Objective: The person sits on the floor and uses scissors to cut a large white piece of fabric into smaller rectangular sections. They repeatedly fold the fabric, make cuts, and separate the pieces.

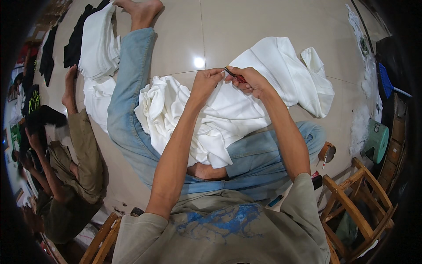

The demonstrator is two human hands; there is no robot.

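Observation:
White cloth (246, 110) lies bunched across my lap and spreads onto the floor beyond my right knee. My left hand (207, 82) is closed in a pinch at the far edge of this cloth; the exact bit between its fingertips is too small to make out. My right hand (252, 82) is closed around small scissors (238, 78) with red handles and dark blades. The blade tips point left and sit right by my left fingertips. Both hands meet above the cloth, almost touching.
At the far left stands a stack of folded white cloth (94, 42), with black cloth (78, 39) beside it. Another person (72, 176) sits to my left. On my right are a wooden stool frame (351, 193), a green plastic stool (376, 141), a brown cup-like object (326, 152) and a blue dustpan (386, 81).

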